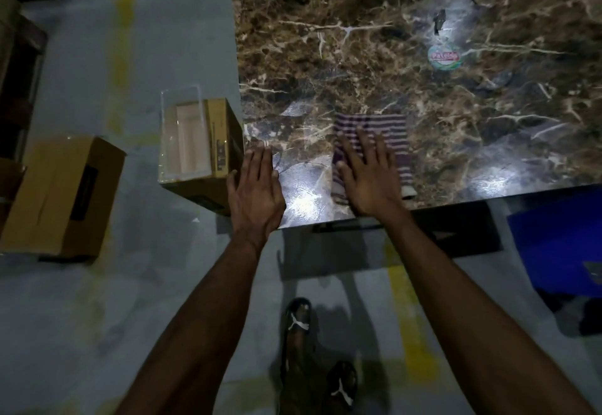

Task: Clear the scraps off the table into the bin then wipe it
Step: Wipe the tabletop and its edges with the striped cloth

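The right hand [365,173] lies spread flat on the striped cloth [387,134]; the left hand [257,183] braces flat beside it — better to sweep the dark scrap [439,20], beyond the cloth, binward [195,144] first.

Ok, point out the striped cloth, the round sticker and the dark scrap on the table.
striped cloth [387,128], head view, on its far striped part.
round sticker [445,56], head view, on its middle.
dark scrap [439,20], head view, on its middle.

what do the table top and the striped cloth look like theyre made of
Table top: looks like polished marble or a marble-print laminate, brown with pale veins and glossy glare spots. Striped cloth: soft woven fabric, matte, lying limp and flat under the right hand.
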Motion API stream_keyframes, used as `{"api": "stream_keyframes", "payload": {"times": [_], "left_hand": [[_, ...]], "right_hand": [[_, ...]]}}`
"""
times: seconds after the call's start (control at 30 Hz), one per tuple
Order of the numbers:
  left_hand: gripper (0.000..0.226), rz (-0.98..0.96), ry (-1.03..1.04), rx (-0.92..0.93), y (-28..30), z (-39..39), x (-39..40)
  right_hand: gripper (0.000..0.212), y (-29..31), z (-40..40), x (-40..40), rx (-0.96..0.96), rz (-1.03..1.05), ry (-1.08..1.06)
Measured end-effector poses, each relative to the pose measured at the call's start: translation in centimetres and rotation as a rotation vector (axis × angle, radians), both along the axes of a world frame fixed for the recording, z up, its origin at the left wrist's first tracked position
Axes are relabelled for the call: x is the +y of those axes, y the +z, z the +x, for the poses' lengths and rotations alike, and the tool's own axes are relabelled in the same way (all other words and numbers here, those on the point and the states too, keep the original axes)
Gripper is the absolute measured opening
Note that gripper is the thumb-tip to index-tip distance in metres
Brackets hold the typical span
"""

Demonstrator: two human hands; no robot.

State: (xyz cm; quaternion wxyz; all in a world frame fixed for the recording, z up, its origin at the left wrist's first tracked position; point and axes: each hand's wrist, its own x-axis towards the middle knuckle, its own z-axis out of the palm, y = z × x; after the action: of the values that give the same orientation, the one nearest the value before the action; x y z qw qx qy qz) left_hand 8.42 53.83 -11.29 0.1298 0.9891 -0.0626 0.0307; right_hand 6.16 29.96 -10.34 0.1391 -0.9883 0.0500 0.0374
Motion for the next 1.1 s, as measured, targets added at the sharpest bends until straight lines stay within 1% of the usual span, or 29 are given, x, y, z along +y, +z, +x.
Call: {"api": "stream_keyframes", "payload": {"times": [0.07, 0.13, 0.2, 0.27, 0.33, 0.4, 0.47, 0.53, 0.6, 0.63, 0.7, 0.8, 0.87, 0.93, 1.0, 1.1], "left_hand": [[0.055, 0.011, 0.003, -0.004, -0.1, 0.0, -0.2], [0.055, 0.009, 0.008, -0.006, -0.2, 0.0, -0.2], [0.056, 0.006, 0.008, 0.001, -0.3, 0.0, -0.2], [0.056, 0.004, 0.006, 0.011, -0.3, 0.0, -0.2], [0.057, -0.005, 0.007, 0.024, -0.2, -0.1, -0.1], [0.059, -0.019, 0.024, 0.026, -0.3, -0.3, -0.1], [0.062, -0.066, 0.055, 0.019, -0.3, -0.3, -0.2], [0.063, -0.131, 0.061, 0.027, -0.4, -0.4, -0.3], [0.063, -0.171, 0.059, 0.050, -0.5, -0.3, -0.3], [0.063, -0.188, 0.052, 0.062, -0.5, -0.3, -0.2], [0.064, -0.213, 0.040, 0.075, -0.5, -0.4, -0.1], [0.064, -0.250, 0.050, 0.091, -0.5, -0.2, 0.0], [0.062, -0.280, 0.050, 0.104, -0.5, -0.4, 0.2], [0.059, -0.328, 0.045, 0.097, -0.4, -0.2, 0.2], [0.056, -0.364, 0.046, 0.075, -0.2, -0.2, 0.3], [0.050, -0.395, 0.034, 0.036, 0.1, 0.2, 0.4]], "right_hand": [[0.059, -0.2, -2.6, 0.4, -0.013, -0.029, 0.125], [0.058, -0.1, -5.3, -0.7, -0.002, -0.043, 0.145], [0.058, 0.3, -6.1, -2.6, 0.009, -0.034, 0.053], [0.059, 0.1, -4.6, -3.6, 0.001, -0.039, -0.053], [0.060, -0.1, -1.7, -2.9, -0.013, -0.019, -0.126], [0.060, 0.0, 0.9, -0.5, -0.008, -0.002, -0.127], [0.059, 0.0, 1.6, 2.2, -0.001, 0.001, -0.034], [0.060, -0.2, -0.2, 3.8, 0.006, -0.030, 0.124], [0.060, -0.1, -2.6, 3.5, 0.016, -0.034, 0.216], [0.060, 0.1, -3.5, 2.8, 0.033, -0.029, 0.212], [0.060, 0.5, -3.7, 1.2, 0.062, -0.011, 0.129], [0.061, 0.4, 1.1, 1.2, 0.042, -0.007, -0.020], [0.061, 0.4, 4.4, 3.5, 0.037, -0.012, -0.034], [0.059, 0.7, 5.8, 6.3, 0.013, -0.021, 0.053], [0.058, 0.7, 4.4, 7.7, 0.019, -0.034, 0.175], [0.060, 1.5, 2.5, 6.2, 0.067, -0.015, 0.279]]}}
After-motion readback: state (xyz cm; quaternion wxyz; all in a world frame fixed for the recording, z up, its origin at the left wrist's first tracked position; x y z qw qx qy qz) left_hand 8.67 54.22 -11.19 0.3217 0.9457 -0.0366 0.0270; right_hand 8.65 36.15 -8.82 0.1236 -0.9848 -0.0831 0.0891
